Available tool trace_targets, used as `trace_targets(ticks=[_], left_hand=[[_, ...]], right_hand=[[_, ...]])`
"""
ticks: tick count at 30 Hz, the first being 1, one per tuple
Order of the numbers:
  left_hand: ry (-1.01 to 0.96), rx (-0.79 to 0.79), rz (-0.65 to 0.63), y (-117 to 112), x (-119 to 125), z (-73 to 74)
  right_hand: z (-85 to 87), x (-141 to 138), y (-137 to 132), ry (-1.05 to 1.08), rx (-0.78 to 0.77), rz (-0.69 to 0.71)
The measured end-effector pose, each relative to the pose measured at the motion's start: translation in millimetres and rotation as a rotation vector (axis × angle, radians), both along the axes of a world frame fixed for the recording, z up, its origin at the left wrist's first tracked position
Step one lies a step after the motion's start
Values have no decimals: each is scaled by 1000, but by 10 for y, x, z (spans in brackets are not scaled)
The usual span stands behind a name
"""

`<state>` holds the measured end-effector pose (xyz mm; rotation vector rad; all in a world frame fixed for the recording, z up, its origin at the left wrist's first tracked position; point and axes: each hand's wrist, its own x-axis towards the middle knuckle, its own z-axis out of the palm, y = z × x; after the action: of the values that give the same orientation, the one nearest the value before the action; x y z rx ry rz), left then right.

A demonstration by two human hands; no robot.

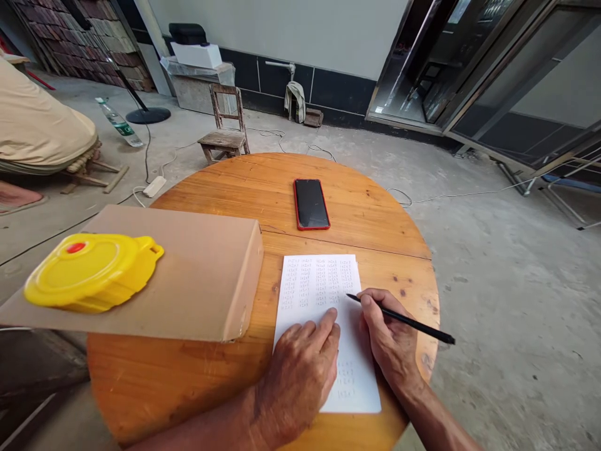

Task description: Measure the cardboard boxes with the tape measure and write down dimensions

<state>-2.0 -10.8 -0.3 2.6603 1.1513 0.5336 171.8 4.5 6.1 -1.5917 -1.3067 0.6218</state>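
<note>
A white sheet of paper lies on the round wooden table, with columns of small handwritten characters on its upper part and fainter ones low down. My left hand rests palm down on the sheet, index finger stretched out and the other fingers slightly bent, holding nothing. In my right hand is a black pen, gripped between thumb and fingers. The pen's tip is at the right-hand columns of writing; whether it touches the paper I cannot tell. Both hands partly cover the sheet.
A phone in a red case lies beyond the paper. On the left, a cardboard box carries a yellow plastic case. Past the table stand a small wooden chair and a plastic bottle. Cables run across the floor.
</note>
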Motion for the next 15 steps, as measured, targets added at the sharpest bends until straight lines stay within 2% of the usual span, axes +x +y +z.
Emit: trace_targets(ticks=[5,10,13,15], left_hand=[[13,4,0,-4,-12,5],[10,-17,4,15,2,10],[36,-29,1,6,-4,97],[75,-25,-5,-46,-39,187]], right_hand=[[-22,-28,24,-11,41,7],[-34,-7,61,-158,162,115],[74,49,17,-352,159,264],[164,80,-24,-590,122,350]])
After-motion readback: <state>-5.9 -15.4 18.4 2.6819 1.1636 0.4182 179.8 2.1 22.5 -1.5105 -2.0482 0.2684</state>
